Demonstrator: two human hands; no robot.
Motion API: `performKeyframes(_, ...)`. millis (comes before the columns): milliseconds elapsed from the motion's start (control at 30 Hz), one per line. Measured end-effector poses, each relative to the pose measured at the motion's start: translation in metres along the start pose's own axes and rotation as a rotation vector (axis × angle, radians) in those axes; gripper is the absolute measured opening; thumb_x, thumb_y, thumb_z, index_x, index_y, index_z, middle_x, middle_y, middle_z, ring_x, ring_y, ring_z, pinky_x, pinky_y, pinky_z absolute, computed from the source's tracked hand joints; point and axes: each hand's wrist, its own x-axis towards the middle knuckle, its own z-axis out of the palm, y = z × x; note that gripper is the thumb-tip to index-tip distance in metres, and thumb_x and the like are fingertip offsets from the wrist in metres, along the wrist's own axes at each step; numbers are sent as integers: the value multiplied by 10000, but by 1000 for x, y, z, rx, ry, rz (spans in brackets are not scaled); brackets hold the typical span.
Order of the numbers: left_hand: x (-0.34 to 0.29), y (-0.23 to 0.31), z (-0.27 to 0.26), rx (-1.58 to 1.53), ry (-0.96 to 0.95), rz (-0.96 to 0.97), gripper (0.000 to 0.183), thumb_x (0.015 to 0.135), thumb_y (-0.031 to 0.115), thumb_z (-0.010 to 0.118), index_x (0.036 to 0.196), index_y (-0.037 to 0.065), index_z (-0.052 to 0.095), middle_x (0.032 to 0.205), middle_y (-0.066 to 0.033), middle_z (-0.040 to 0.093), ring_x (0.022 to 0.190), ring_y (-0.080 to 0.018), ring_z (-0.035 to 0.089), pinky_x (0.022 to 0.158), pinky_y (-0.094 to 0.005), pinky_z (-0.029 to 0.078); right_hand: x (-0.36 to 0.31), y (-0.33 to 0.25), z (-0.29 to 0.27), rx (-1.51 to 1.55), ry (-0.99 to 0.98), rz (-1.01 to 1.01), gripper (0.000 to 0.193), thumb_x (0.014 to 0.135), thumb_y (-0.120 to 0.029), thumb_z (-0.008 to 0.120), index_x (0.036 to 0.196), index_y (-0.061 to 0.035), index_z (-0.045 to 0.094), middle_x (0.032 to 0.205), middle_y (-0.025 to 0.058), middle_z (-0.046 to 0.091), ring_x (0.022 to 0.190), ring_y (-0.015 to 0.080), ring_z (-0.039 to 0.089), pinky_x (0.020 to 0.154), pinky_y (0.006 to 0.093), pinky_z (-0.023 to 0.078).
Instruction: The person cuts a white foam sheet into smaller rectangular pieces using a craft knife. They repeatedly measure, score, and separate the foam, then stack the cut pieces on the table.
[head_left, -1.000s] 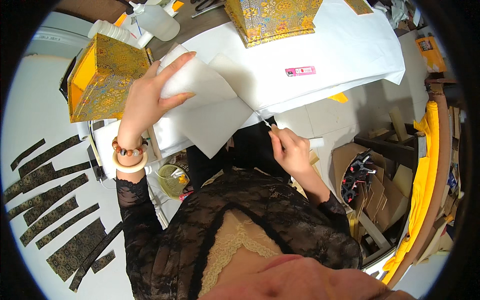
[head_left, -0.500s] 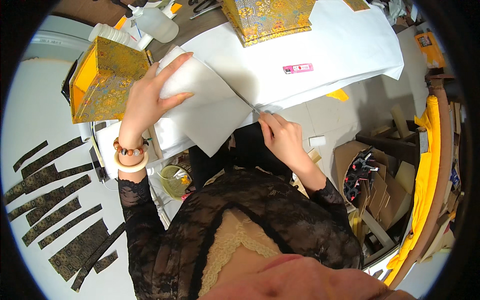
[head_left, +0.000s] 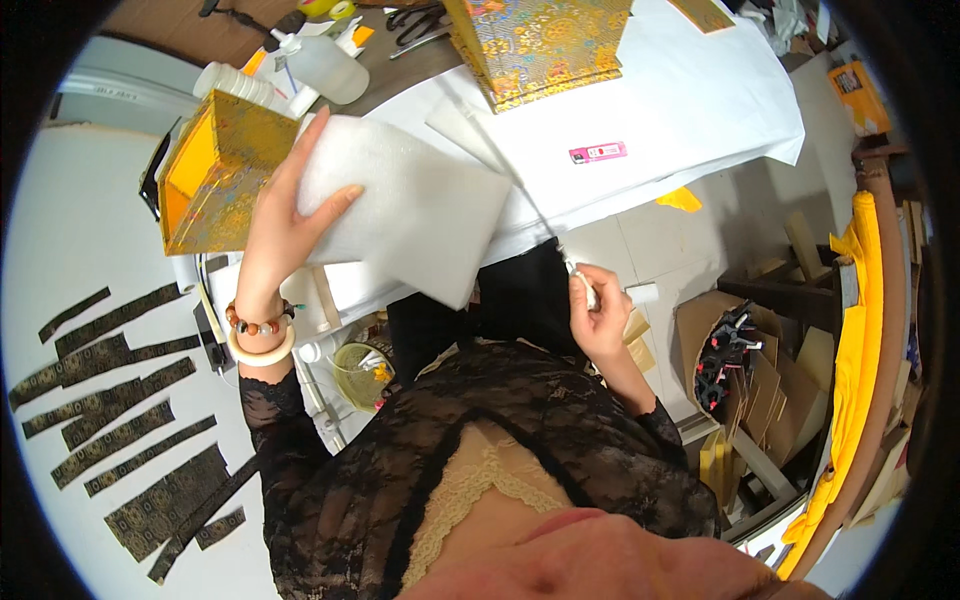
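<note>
My left hand (head_left: 282, 215) grips a white foam slab (head_left: 415, 205) by its left end, thumb on the face and fingers over the far edge. The slab is tilted above the near edge of the white-covered table. A pale strip (head_left: 465, 130) shows on the table behind it. My right hand (head_left: 600, 312), to the right of the slab, is closed around the white handle of a long thin metal blade (head_left: 537, 212). The blade points up and left over the table, apart from the slab's right corner as far as I can see.
Gold brocade boxes stand at the left (head_left: 225, 160) and back (head_left: 540, 45). A pink-and-white packet (head_left: 598, 152) lies on the table cover (head_left: 700, 100). A squeeze bottle (head_left: 325, 68) and scissors (head_left: 415, 22) are at the back left. Dark patterned strips (head_left: 165, 500) lie at far left; cardboard scraps (head_left: 770, 375) at right.
My right hand has drawn the blade right and toward me, away from the slab. The slab has turned in my left hand, uncovering the pale strip behind it.
</note>
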Motion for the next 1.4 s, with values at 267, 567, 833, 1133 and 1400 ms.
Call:
performKeyframes(267, 4, -24, -22, 254, -251, 47, 776, 853, 339, 777, 1543, 334, 423, 1175, -177, 656, 1015, -345, 657, 904, -418, 519, 30, 31, -27, 242, 14, 18, 204, 914, -34, 742, 1092, 12, 653, 860, 59, 692, 750, 81, 586, 654, 222, 450)
performKeyframes(567, -4, -34, -12, 368, -217, 159, 875, 829, 224, 800, 1563, 400, 359, 1034, -129, 616, 844, -315, 617, 772, -429, 520, 114, -1, -78, -3, -524, -418, 198, 809, -172, 842, 871, -6, 755, 706, 78, 694, 574, 173, 574, 538, 297, 419)
performKeyframes(833, -8, -41, -8, 361, -246, 179, 884, 813, 230, 816, 1542, 455, 368, 1071, -168, 622, 728, -305, 606, 697, -409, 531, 158, -1, -24, -53, -720, -387, 115, 851, -111, 804, 901, -17, 760, 757, 82, 708, 596, 149, 603, 477, 263, 398)
performKeyframes(1133, -11, -40, -11, 318, -229, 238, 844, 808, 292, 822, 1517, 481, 405, 838, -110, 578, 655, -291, 603, 616, -380, 486, 116, -9, -9, -193, -671, -443, 92, 898, -108, 762, 945, -33, 739, 748, 85, 695, 533, 171, 590, 493, 290, 437)
performKeyframes(1400, -10, -44, -9, 325, -159, 322, 821, 783, 397, 822, 1510, 442, 443, 860, -128, 629, 688, -308, 620, 644, -382, 496, 116, -3, 4, -240, -678, -475, 75, 884, -81, 766, 943, -39, 744, 722, 83, 676, 519, 190, 592, 494, 289, 451)
